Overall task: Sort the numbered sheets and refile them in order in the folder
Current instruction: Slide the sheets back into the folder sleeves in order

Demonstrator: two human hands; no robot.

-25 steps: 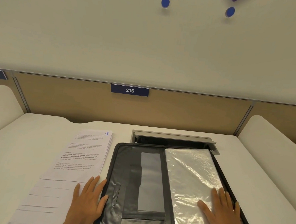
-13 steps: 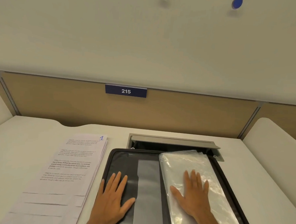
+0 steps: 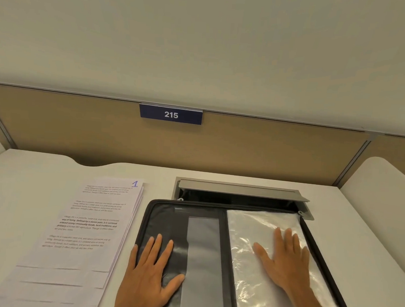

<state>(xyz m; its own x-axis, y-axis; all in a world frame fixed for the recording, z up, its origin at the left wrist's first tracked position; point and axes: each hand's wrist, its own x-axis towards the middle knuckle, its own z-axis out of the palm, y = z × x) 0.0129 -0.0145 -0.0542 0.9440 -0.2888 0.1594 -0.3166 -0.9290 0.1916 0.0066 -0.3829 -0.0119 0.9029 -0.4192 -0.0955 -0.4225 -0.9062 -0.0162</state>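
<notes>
I could not read the small print on the stack of white numbered sheets (image 3: 84, 231) at lower left of the frame, only the blue "1" on the top page; the stack's near end ran off the bottom edge. The open black zip folder (image 3: 221, 260) on the pale worktop (image 3: 30, 191) was likewise cut off at the bottom. My left hand (image 3: 151, 279) lay flat, fingers spread, on the folder's dark left panel, just right of the sheets. My right hand (image 3: 285, 263), slightly blurred, pressed flat on the crinkled clear plastic sleeves (image 3: 261, 226) in the right half, holding nothing.
</notes>
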